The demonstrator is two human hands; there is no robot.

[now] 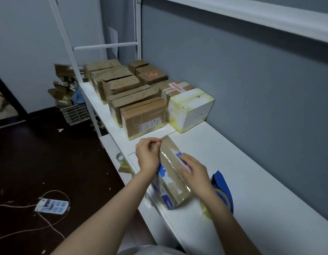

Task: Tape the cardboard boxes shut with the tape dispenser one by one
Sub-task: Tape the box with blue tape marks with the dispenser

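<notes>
White tabletop (251,172) runs along a grey wall (233,70), and the cardboard box (175,186) being sealed lies on it directly under both hands, long axis pointing away from me. My left hand (147,153) grips the far end of the box, fingers curled and pinching at its top edge. My right hand (193,172) lies flat on the lid, fingers straight, pressing on the glossy clear tape (166,161). Just right of my right wrist, the blue tape dispenser (223,186) rests on the tabletop. Beyond the hands stand rows of brown boxes (141,115) and one white box (190,107).
</notes>
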